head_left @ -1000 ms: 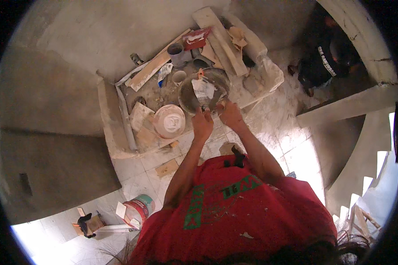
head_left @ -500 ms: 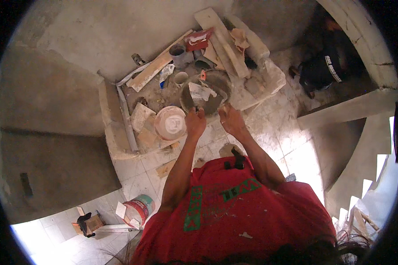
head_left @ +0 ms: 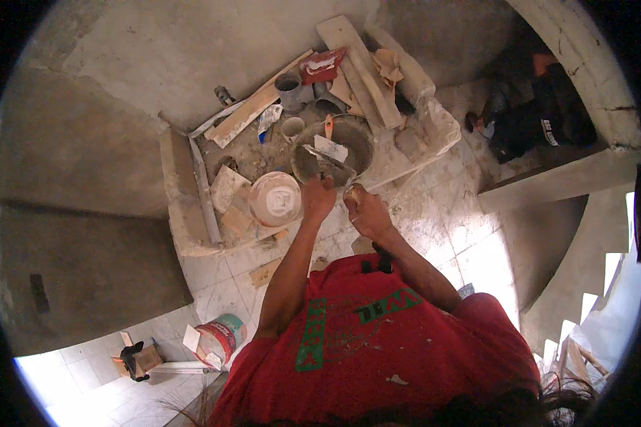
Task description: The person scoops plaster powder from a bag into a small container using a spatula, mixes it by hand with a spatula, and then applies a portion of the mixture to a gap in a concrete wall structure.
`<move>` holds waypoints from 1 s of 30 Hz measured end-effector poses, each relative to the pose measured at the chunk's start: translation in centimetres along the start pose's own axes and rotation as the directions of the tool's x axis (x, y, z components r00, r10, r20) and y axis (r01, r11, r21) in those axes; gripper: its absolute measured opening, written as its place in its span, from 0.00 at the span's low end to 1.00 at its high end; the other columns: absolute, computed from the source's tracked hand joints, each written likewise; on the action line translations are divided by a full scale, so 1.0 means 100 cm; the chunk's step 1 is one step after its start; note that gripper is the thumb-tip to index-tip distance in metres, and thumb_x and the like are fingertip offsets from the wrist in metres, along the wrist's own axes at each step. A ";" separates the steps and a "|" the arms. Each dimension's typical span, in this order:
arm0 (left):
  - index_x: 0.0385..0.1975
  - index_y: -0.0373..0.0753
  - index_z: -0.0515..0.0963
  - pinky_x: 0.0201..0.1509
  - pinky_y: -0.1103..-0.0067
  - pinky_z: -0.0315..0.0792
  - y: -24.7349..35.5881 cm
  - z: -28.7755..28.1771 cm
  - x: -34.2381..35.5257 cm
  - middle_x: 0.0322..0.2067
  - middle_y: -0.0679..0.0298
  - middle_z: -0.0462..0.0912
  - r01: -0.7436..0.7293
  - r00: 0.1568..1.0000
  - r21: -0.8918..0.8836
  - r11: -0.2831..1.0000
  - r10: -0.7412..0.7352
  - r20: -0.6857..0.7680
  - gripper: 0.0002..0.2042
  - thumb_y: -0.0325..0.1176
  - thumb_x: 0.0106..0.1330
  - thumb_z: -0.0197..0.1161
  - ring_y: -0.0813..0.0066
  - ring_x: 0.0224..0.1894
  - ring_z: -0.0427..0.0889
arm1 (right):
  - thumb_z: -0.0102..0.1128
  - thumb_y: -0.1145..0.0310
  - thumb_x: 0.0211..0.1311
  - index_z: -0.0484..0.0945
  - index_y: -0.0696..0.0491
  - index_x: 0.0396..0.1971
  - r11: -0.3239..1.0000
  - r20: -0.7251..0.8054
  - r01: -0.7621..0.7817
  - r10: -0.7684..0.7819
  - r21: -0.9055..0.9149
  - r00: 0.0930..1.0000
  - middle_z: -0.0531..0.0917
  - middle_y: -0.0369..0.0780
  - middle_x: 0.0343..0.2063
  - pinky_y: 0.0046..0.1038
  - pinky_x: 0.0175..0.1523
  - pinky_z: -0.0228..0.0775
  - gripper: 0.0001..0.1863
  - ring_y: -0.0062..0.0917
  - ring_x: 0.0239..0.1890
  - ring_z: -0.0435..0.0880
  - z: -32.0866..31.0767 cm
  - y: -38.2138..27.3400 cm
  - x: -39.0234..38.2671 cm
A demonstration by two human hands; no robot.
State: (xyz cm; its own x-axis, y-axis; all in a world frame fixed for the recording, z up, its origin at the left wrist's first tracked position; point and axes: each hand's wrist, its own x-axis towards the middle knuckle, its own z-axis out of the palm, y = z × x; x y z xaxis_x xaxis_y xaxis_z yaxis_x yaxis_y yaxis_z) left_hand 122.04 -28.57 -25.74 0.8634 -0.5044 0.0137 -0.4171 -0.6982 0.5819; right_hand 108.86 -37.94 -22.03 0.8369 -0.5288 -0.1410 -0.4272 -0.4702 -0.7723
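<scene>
A round dark basin (head_left: 368, 151) of grey mix stands in front of me. My left hand (head_left: 319, 198) is closed at its near rim, the fingertips partly hidden. Just right of it, my right hand (head_left: 369, 215) is wrapped round the handle of a trowel (head_left: 343, 165), whose narrow grey blade reaches up and left over the mix. A putty knife with an orange handle (head_left: 328, 127) and a pale, smeared blade (head_left: 330, 148) lies in the basin beyond the trowel. Left of my left hand sits a pink-rimmed bucket (head_left: 274, 199) with white paste inside.
A low rough wall (head_left: 434, 135) surrounds the rubble area, with boards (head_left: 246, 117), grey pipe pieces (head_left: 288, 84) and a red smeared tool (head_left: 323, 65). Another person (head_left: 530, 121) crouches at the far right. Behind my left side are a red-and-green bucket (head_left: 221, 338) and a cardboard box (head_left: 144, 359).
My right hand has drawn back toward me from the basin's rim and turned. My left hand has shifted slightly. The putty knife's orange handle shows more fully; the other person has moved.
</scene>
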 end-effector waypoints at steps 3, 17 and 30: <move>0.41 0.30 0.76 0.40 0.55 0.74 0.006 0.003 -0.012 0.27 0.44 0.83 -0.082 0.995 -0.083 0.993 0.076 -0.064 0.16 0.40 0.67 0.56 0.40 0.32 0.82 | 0.54 0.61 0.65 0.74 0.56 0.46 0.999 -0.086 0.021 -0.017 0.046 0.996 0.83 0.55 0.30 0.52 0.40 0.73 0.16 0.58 0.34 0.81 0.013 0.015 0.017; 0.37 0.27 0.76 0.35 0.58 0.75 -0.017 0.006 -0.022 0.24 0.45 0.82 -0.041 0.986 -0.063 0.997 0.031 -0.163 0.18 0.41 0.68 0.56 0.45 0.29 0.83 | 0.52 0.59 0.68 0.73 0.61 0.48 0.995 -0.147 0.102 -0.099 0.007 0.984 0.82 0.58 0.29 0.52 0.39 0.73 0.20 0.58 0.34 0.81 -0.007 0.020 0.016; 0.39 0.21 0.76 0.50 0.58 0.72 -0.022 0.006 -0.001 0.42 0.34 0.80 0.116 0.978 -0.123 0.986 -0.136 -0.160 0.26 0.47 0.70 0.54 0.42 0.44 0.82 | 0.54 0.62 0.65 0.70 0.58 0.52 0.999 -0.043 0.043 -0.043 0.001 0.998 0.82 0.59 0.29 0.55 0.42 0.73 0.20 0.62 0.34 0.80 -0.003 0.008 -0.001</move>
State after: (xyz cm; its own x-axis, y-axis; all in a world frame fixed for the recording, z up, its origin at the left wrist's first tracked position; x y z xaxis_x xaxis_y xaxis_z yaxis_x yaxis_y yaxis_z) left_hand 122.65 -27.32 -27.51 0.9461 -0.3175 0.0643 -0.2755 -0.6842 0.6753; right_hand 108.34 -38.50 -22.46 0.8391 -0.5379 -0.0809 -0.3904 -0.4920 -0.7782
